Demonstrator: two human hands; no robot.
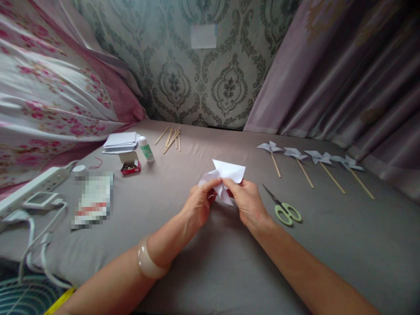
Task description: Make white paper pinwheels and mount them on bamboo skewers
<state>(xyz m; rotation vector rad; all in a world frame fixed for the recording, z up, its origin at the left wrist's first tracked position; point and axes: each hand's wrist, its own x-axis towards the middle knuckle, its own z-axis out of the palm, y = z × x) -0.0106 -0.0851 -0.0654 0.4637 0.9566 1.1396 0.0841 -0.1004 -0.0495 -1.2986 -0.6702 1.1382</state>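
Observation:
A white paper pinwheel (231, 171), its blades folded toward the middle, is held between both hands above the grey cloth. My left hand (201, 199) pinches its left side, the thumb reaching the centre. On the other side my right hand (247, 197) grips it, its thumb also near the centre. The undersides of the fingers are partly hidden by the paper. Just right of my right hand lies a pair of scissors (285, 210) with light green handles, blades pointing up and left.
Several finished pinwheels on sticks (320, 158) lie at the right. Loose wooden sticks (170, 139), a glue stick (146, 149), a small red box (130, 164) and a paper stack (120, 142) are at the back left. A power strip (39, 186) with cables sits at the left edge.

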